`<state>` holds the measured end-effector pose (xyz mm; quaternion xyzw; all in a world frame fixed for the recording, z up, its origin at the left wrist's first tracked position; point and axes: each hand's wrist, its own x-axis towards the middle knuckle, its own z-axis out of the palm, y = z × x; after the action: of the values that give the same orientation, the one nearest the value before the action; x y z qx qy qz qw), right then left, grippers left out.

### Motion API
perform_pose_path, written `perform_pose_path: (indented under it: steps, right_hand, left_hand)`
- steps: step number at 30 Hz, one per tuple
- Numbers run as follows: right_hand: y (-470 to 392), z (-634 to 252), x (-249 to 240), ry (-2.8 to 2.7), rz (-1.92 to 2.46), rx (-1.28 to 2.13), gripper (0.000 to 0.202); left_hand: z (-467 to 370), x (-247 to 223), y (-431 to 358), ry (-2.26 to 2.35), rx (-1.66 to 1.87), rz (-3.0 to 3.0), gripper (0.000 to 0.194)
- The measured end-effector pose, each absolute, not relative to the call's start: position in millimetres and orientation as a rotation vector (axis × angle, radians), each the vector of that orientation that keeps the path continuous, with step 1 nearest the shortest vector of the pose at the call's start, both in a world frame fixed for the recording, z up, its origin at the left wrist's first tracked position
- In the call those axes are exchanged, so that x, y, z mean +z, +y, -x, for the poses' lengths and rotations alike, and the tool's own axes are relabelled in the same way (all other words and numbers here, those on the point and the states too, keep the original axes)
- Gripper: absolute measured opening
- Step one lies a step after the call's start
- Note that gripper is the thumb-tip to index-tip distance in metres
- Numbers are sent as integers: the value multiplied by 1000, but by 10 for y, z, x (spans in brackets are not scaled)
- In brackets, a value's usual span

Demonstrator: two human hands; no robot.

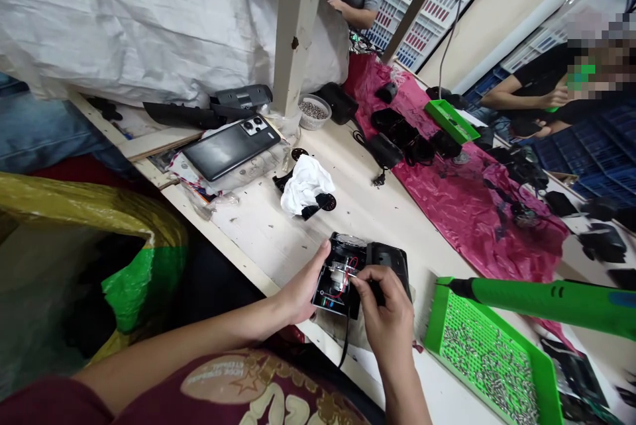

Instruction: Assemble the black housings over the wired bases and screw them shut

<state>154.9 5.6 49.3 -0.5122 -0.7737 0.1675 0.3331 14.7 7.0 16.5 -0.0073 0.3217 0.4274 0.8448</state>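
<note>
An opened black plastic housing [325,283] sits near the table's front edge, with a white and metal part and thin red wires [353,265] inside. My left hand [302,292] grips its left side, thumb along the upper edge. My right hand [386,306] pinches over the inside, thumb and forefinger together by the wires; what the fingertips hold is too small to make out. Right behind that hand is another black shell [390,258]. A black cable [346,339] hangs down below the housing.
Right of my hands, a green electric screwdriver [551,299] extends above a green tray [434,326] of screws. Farther back are a crumpled white cloth [308,180], a phone [231,147], a bowl of small metal parts [314,110] and pink plastic sheeting [442,193]. Two other people are across the table.
</note>
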Motion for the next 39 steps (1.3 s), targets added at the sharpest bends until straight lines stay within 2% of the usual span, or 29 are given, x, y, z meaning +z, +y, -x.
perform_pose_path:
  steps: [10, 17, 21, 25, 28, 39]
  right_hand:
    - [91, -1524, 484, -1997, 1318, 432, 11]
    - [3, -1548, 462, -1949, 1331, 321, 6]
    - [-85, -1718, 412, -1851, 1445, 140, 17]
    - [-140, -1945, 317, -1780, 1641, 32, 37]
    - [-181, -2032, 231, -1769, 1740, 43, 48]
    - [-194, -1997, 168, -1758, 1871, 163, 66]
  left_hand:
    - [-146, 165, 61, 666, 945, 30, 64]
    - [-142, 193, 83, 641, 956, 97, 60]
    - [-101, 200, 94, 621, 969, 156, 63]
    - [-73, 204, 101, 593, 964, 202, 66]
    - [-75, 212, 105, 594, 966, 224, 66]
    - [-61, 214, 104, 650, 967, 239, 61]
